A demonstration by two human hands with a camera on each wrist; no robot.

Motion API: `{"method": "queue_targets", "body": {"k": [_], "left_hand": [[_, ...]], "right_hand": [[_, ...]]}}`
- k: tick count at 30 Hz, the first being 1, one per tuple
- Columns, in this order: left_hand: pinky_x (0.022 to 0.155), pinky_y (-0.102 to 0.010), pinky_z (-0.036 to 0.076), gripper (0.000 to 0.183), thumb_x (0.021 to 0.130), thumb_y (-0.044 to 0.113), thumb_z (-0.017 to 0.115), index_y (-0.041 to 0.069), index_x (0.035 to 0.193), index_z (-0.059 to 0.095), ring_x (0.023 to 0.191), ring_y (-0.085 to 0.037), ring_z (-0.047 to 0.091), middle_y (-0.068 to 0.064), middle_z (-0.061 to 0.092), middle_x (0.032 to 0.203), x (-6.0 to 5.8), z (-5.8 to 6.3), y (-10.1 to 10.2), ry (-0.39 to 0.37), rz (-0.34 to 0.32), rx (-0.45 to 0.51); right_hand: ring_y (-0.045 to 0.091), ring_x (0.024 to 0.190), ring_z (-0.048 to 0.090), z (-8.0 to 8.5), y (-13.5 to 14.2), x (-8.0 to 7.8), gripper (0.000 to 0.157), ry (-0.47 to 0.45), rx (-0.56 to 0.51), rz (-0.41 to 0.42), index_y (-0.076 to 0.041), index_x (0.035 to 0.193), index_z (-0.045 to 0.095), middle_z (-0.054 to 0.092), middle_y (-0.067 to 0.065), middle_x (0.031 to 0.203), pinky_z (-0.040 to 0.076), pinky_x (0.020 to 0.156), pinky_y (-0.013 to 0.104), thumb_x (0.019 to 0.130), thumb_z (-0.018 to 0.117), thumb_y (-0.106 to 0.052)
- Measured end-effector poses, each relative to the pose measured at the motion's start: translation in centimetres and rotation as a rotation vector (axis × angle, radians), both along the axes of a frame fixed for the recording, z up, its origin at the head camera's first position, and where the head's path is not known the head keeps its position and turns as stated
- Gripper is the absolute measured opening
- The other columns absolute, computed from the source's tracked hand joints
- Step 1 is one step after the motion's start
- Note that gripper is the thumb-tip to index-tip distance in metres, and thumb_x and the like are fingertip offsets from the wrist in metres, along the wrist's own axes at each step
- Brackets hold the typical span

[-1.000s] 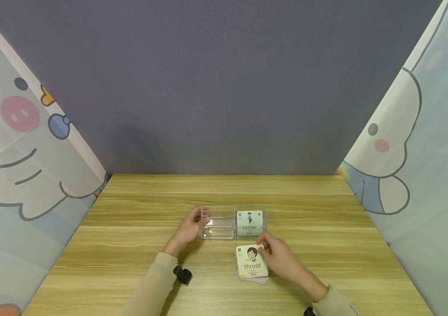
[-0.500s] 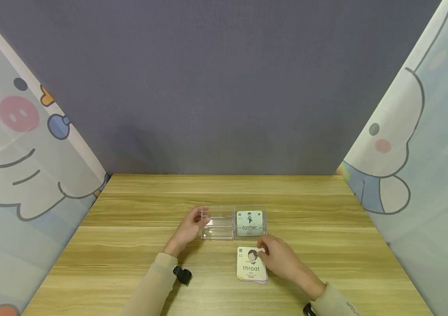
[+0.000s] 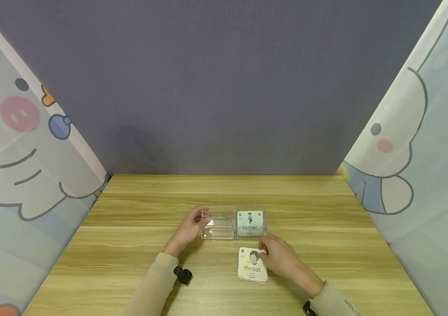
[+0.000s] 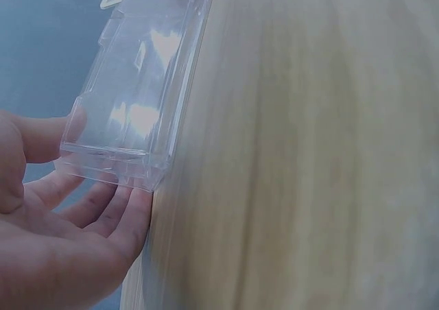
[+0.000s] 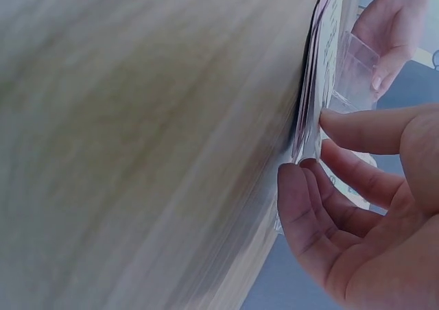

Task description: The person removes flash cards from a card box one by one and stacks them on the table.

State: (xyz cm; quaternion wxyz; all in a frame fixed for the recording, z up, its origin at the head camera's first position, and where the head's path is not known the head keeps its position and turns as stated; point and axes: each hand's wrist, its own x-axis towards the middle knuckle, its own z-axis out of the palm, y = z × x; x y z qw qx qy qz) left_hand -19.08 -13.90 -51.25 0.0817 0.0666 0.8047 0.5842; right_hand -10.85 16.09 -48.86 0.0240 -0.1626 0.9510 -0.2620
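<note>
A clear plastic card box (image 3: 218,222) with two side-by-side sections lies on the table. A "father" card (image 3: 250,224) sits in its right section. My left hand (image 3: 186,227) holds the box's left end, thumb over the rim and fingers along the outer side, as the left wrist view shows. In front of the right section lies a small stack of cards, the "throat" card (image 3: 252,268) on top. My right hand (image 3: 281,257) pinches the upper right corner of that card, thumb on its face and fingers at the edge; how many cards it holds I cannot tell.
The wood-grain table (image 3: 141,202) runs back to a dark grey panel (image 3: 224,87). Curtains with cartoon animals hang at the left (image 3: 22,175) and right (image 3: 425,184). The left section of the box shows no card.
The "throat" card has moved slightly toward the front and straightened, lining up more with the pinkish cards below. My right hand has moved a little with it. The left hand stays put.
</note>
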Motion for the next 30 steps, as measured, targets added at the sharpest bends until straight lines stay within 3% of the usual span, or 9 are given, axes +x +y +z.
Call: {"method": "queue_targets", "body": {"k": [13,30], "left_hand": [[0.104,-0.056,0.043,0.043,0.103,0.015,0.061,0.009,0.145,0.052,0.125,-0.036,0.053,-0.013,0.061,0.131,0.0,0.1,0.0,-0.021,0.008,0.011],[0.102,-0.055,0.044,0.043,0.103,0.015,0.061,0.007,0.144,0.052,0.123,-0.035,0.054,-0.015,0.061,0.129,0.1,0.2,0.1,-0.014,0.004,0.006]], "right_hand": [[0.01,0.065,0.044,0.2,0.0,-0.1,0.017,-0.013,0.019,0.005,-0.014,0.086,0.061,0.047,-0.007,0.075,0.038,0.055,0.026,0.087,0.077,-0.009],[0.006,0.064,0.044,1.3,-0.1,-0.9,0.014,0.079,-0.013,0.019,-0.014,0.085,0.064,0.049,-0.009,0.073,0.04,0.055,0.023,0.087,0.075,-0.005]]}}
